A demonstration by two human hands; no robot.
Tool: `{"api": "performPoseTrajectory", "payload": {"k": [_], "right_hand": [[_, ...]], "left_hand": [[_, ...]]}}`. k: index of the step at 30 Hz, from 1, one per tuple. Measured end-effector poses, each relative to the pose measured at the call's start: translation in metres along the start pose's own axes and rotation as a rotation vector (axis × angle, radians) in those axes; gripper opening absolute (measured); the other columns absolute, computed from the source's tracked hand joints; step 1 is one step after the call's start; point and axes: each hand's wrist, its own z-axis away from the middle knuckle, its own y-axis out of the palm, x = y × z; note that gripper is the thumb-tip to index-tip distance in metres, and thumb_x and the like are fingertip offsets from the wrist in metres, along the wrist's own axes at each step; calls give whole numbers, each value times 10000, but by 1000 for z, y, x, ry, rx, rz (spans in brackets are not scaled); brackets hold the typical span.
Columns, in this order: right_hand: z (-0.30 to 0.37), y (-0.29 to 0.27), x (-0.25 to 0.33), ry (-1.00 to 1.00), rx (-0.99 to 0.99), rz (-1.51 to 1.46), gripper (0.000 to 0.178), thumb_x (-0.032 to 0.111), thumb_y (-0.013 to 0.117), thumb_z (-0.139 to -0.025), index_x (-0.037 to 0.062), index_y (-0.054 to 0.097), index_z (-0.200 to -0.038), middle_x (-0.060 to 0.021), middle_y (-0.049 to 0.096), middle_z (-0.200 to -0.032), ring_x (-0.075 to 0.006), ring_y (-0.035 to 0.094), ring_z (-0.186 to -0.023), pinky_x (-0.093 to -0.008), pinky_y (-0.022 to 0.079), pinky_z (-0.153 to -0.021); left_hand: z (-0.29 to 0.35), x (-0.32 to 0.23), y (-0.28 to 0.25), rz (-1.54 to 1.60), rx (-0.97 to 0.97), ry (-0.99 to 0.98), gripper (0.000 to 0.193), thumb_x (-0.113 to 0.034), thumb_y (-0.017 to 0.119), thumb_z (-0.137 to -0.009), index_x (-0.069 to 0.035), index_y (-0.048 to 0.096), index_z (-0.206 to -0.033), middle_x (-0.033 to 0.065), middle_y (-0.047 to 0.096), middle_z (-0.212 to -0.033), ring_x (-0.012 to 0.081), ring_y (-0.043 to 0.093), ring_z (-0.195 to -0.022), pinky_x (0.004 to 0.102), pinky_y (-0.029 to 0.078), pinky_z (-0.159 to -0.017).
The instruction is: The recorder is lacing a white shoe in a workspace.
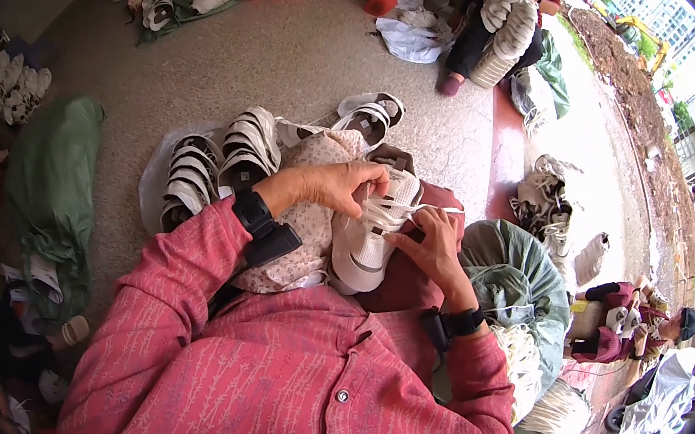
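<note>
A white and beige sneaker [370,259] lies across my lap, its toe toward my body. White shoelace [384,217] crosses its front in several rows. My left hand [335,187] curls over the sneaker's left side near the ankle opening, thumb and fingers gripping it. On the other side my right hand [433,244] pinches the shoelace between thumb and fingers, close to the eyelets. A loop of lace stretches above the right hand. Patterned cloth [296,241] covers my left leg under the sneaker.
Stacked sneaker uppers [249,147] stand just beyond my left forearm, with another stack [192,179] beside them. At my right sits a green sack [516,270] with a lace bundle [518,358] below it. Another person [513,28] sits far ahead holding stacked shoes.
</note>
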Motion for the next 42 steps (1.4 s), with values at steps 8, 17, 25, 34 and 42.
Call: {"api": "performPoseTrajectory", "payload": {"k": [8, 17, 25, 34, 42], "right_hand": [[-1, -8, -4, -72, 76, 20, 285, 301, 610, -904, 26, 603, -830, -72, 599, -864, -232, 538, -940, -376, 407, -798], [8, -16, 4, 120, 55, -574, 243, 207, 555, -967, -24, 621, -932, -44, 556, -766, -125, 539, -705, -258, 430, -647], [53, -72, 5, 254, -366, -1558, 285, 269, 470, -983, 10, 577, -1034, -76, 612, -920, -144, 493, -699, -275, 405, -614], [163, -129, -78, -116, -777, -2059, 259, 213, 507, -990, 3, 522, -1141, -115, 546, -1104, -181, 526, -887, -324, 447, -770], [252, -113, -223, 327, -1264, -2091, 190, 21, 560, -935, -69, 599, -1098, -173, 672, -997, -242, 660, -879, -349, 573, -847]], "left_hand": [[-4, -4, 15, -139, -186, -49, 257, -242, 740, -773, -56, 581, -849, 19, 540, -855, 151, 522, -782, 284, 443, -705], [4, -17, 33, -377, -337, -60, 206, -218, 715, -780, -67, 594, -850, 83, 530, -949, 259, 542, -977, 362, 441, -845], [8, -23, 57, -436, -464, 53, 189, -173, 671, -785, -49, 540, -843, 115, 466, -1043, 293, 496, -1003, 407, 404, -895], [-2, -23, 60, -423, -492, 253, 155, -159, 620, -875, -50, 528, -935, 45, 535, -888, 211, 535, -912, 351, 426, -817], [57, -80, -29, 948, -487, 309, 290, -256, 571, -964, -61, 525, -1174, -37, 503, -709, 57, 454, -586, 206, 432, -585]]}}
